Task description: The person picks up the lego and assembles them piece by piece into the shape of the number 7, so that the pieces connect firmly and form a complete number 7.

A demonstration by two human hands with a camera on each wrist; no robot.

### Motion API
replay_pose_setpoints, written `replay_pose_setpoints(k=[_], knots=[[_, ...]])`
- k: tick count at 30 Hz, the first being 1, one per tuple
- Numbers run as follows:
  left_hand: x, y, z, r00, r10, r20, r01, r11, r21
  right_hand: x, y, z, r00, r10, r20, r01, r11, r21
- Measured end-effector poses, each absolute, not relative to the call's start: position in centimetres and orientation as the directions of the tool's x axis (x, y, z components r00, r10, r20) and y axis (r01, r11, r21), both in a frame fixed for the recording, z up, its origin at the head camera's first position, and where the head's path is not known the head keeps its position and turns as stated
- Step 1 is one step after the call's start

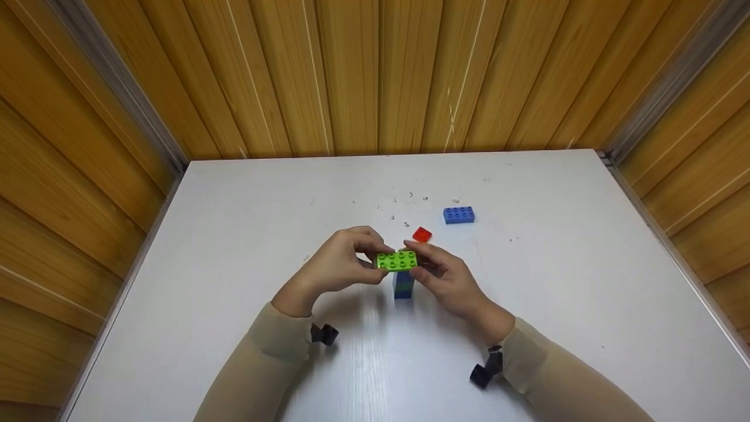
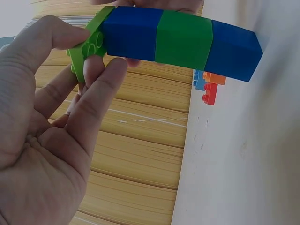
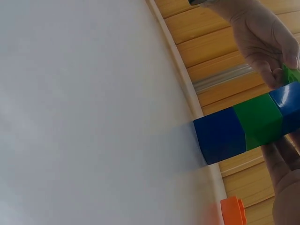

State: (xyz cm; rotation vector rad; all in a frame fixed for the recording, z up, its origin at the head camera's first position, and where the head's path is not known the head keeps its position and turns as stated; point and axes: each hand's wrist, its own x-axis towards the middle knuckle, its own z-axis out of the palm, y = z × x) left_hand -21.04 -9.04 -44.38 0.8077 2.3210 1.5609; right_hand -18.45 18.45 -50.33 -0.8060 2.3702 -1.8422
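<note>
Sleeves [image 1: 258,357] cut off below | left grip [image 1: 338,262], right grip [image 1: 450,278] pinching lime brick [image 1: 396,261] | tower [image 1: 403,288] partly hidden

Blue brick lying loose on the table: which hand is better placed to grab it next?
Probably the right hand: it sits nearer the loose blue brick; the left hand pinches the lime brick's farther end.

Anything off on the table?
Dark specks mar the white tabletop, around and beyond the red brick; odd on an otherwise pale surface. Can't tell dirt from damage. Nothing else stands out.
</note>
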Motion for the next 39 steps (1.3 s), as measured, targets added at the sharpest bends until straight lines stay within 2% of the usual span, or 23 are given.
replay_pose_setpoints(k=[19,33,39], knots=[[-21.6,-9.3,-44.8,-0.802,0.589,0.099,0.29,0.239,0.927,-18.1,17.8,-50.3,-0.904,-0.348,0.247,-0.314,0.152,-0.937],[-22.0,-9.7,-45.3,-0.78,0.621,0.072,0.268,0.229,0.936,-18.2,17.4,-50.3,-0.894,-0.359,0.269,-0.335,0.134,-0.933],[-22.6,-9.9,-45.3,-0.749,0.658,0.078,0.294,0.225,0.929,-18.1,17.4,-50.2,-0.897,-0.347,0.275,-0.333,0.12,-0.935]])
